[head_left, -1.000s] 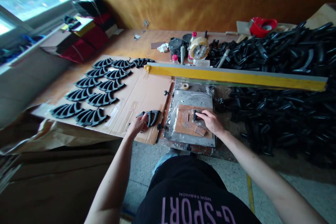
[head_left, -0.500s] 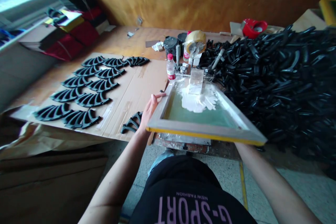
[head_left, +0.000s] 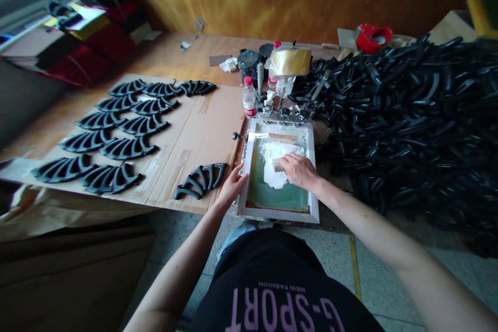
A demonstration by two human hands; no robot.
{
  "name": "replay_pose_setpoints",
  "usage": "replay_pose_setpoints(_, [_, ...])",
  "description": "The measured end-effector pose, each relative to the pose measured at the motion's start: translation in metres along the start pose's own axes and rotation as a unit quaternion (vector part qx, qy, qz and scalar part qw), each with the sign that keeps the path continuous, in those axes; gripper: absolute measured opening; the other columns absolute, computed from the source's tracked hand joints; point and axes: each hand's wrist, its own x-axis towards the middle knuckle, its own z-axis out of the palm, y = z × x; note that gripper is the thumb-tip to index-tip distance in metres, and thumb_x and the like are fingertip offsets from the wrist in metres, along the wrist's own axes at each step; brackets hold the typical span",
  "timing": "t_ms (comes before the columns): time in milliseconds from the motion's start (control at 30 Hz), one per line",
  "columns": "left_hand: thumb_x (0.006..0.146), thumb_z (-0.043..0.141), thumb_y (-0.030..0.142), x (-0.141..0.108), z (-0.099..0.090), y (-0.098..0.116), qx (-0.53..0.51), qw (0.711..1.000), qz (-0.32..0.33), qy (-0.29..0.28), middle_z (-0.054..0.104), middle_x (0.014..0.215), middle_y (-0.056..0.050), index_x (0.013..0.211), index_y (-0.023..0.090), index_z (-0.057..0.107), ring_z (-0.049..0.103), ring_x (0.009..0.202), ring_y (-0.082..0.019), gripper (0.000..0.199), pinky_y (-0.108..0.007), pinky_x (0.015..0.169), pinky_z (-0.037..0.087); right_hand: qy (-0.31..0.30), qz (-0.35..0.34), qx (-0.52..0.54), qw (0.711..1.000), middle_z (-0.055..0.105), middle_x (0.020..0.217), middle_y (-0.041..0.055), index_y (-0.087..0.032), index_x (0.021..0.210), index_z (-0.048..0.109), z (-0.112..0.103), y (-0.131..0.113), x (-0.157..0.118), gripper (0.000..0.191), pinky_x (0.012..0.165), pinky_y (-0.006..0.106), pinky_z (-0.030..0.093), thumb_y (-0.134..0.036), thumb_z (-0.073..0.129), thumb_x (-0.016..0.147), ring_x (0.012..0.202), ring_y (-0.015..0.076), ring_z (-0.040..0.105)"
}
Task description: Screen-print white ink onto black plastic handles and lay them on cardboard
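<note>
Black heap [head_left: 404, 98]: piled right of the frame, probably within easy reach; too tangled to count.
Cardboard [head_left: 202, 127]: lay beneath the fans, likely as a clean bed; one sheet visible.
Black fans [head_left: 130, 147]: lay flat, presumably keeping their faces uncovered; eleven in five rows, one more near the left hand.
Frame [head_left: 278, 214]: left hand [head_left: 232, 185] unclenched, fingers against its left side, apparently steadying it; one.
Bottles [head_left: 249, 101]: stood behind (caps on), likely clear of the hands; two.
Block [head_left: 277, 165]: right hand [head_left: 299, 170] grasped it in white paste [head_left: 277, 180], seemingly for control; one.
</note>
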Motion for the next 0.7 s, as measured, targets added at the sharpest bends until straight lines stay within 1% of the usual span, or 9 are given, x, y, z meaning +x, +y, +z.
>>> replay_pose_setpoints(100, [0.079, 0.067, 0.047, 0.000, -0.001, -0.004, -0.004, 1.000, -0.003, 0.006, 0.067, 0.077, -0.001, 0.140, 0.021, 0.052, 0.062, 0.067, -0.014, 0.068, -0.022, 0.058, 0.047, -0.014, -0.121, 0.003, 0.993, 0.064, 0.089, 0.0079, -0.016, 0.088, 0.063, -0.006, -0.002, -0.028, 0.019, 0.068, 0.028, 0.037, -0.006, 0.047, 0.087, 0.085, 0.0189, 0.055])
replay_pose_setpoints(167, [0.079, 0.066, 0.048, 0.000, 0.000, -0.006, -0.005, 1.000, -0.003, 0.010, 0.067, 0.077, -0.001, 0.138, 0.021, 0.053, 0.062, 0.069, -0.015, 0.067, -0.022, 0.060, 0.047, -0.027, -0.152, 0.023, 0.988, 0.064, 0.083, 0.0055, -0.017, 0.084, 0.062, -0.013, 0.000, -0.031, 0.014, 0.066, 0.028, 0.036, -0.009, 0.051, 0.086, 0.080, 0.0174, 0.054])
replay_pose_setpoints(267, [0.080, 0.064, 0.051, 0.000, 0.001, -0.007, -0.005, 1.000, 0.001, 0.007, 0.068, 0.080, -0.002, 0.137, 0.021, 0.053, 0.063, 0.072, -0.015, 0.066, -0.023, 0.063, 0.048, 0.002, -0.096, 0.033, 0.995, 0.063, 0.081, 0.0049, -0.017, 0.083, 0.062, -0.012, 0.001, -0.023, 0.008, 0.067, 0.028, 0.036, -0.011, 0.056, 0.084, 0.080, 0.0182, 0.054])
replay_pose_setpoints(333, [0.079, 0.064, 0.052, -0.001, 0.002, -0.005, -0.012, 1.000, 0.001, 0.002, 0.068, 0.081, -0.002, 0.137, 0.020, 0.052, 0.063, 0.073, -0.015, 0.067, -0.023, 0.063, 0.048, 0.037, -0.062, 0.021, 0.997, 0.065, 0.087, 0.0078, -0.015, 0.091, 0.064, -0.002, -0.004, -0.024, 0.015, 0.069, 0.029, 0.038, -0.009, 0.051, 0.086, 0.084, 0.0199, 0.054])
replay_pose_setpoints(400, [0.079, 0.064, 0.053, -0.002, 0.004, -0.002, -0.022, 1.000, -0.002, -0.001, 0.068, 0.082, -0.002, 0.137, 0.020, 0.052, 0.063, 0.072, -0.015, 0.068, -0.022, 0.060, 0.046, 0.036, -0.074, 0.022, 0.996, 0.066, 0.093, 0.0104, -0.015, 0.099, 0.065, 0.007, -0.011, -0.032, 0.024, 0.071, 0.031, 0.040, -0.008, 0.045, 0.089, 0.087, 0.0208, 0.055])
replay_pose_setpoints(467, [0.078, 0.064, 0.053, -0.004, 0.004, 0.001, -0.026, 1.000, -0.006, 0.000, 0.068, 0.082, -0.003, 0.135, 0.019, 0.053, 0.062, 0.070, -0.015, 0.067, -0.021, 0.058, 0.045, 0.008, -0.098, 0.045, 0.994, 0.066, 0.095, 0.0099, -0.016, 0.099, 0.067, 0.010, -0.015, -0.039, 0.025, 0.072, 0.031, 0.042, -0.011, 0.045, 0.090, 0.088, 0.0206, 0.056])
replay_pose_setpoints(533, [0.078, 0.064, 0.053, -0.007, 0.004, 0.007, -0.019, 1.000, -0.008, 0.000, 0.068, 0.081, -0.003, 0.135, 0.019, 0.053, 0.061, 0.067, -0.014, 0.067, -0.021, 0.056, 0.043, 0.002, -0.069, 0.073, 0.995, 0.067, 0.092, 0.0076, -0.019, 0.098, 0.068, 0.003, -0.014, -0.035, 0.020, 0.074, 0.030, 0.043, -0.018, 0.050, 0.091, 0.087, 0.0202, 0.058])
replay_pose_setpoints(600, [0.078, 0.065, 0.052, -0.012, 0.002, 0.016, -0.015, 1.000, -0.010, -0.005, 0.068, 0.082, -0.003, 0.138, 0.019, 0.051, 0.061, 0.066, -0.014, 0.069, -0.021, 0.055, 0.043, 0.035, -0.003, 0.091, 0.995, 0.068, 0.096, 0.0061, -0.021, 0.109, 0.067, -0.011, -0.008, -0.016, 0.022, 0.077, 0.030, 0.045, -0.026, 0.056, 0.091, 0.090, 0.0203, 0.060])
replay_pose_setpoints(700, [0.079, 0.065, 0.053, -0.024, -0.003, 0.040, -0.016, 1.000, 0.013, 0.003, 0.069, 0.087, -0.004, 0.138, 0.021, 0.050, 0.062, 0.071, -0.015, 0.069, -0.021, 0.058, 0.045, 0.092, 0.102, 0.080, 0.987, 0.066, 0.110, 0.0066, -0.026, 0.137, 0.052, -0.042, 0.015, 0.024, 0.049, 0.082, 0.032, 0.047, -0.035, 0.061, 0.090, 0.097, 0.0222, 0.061])
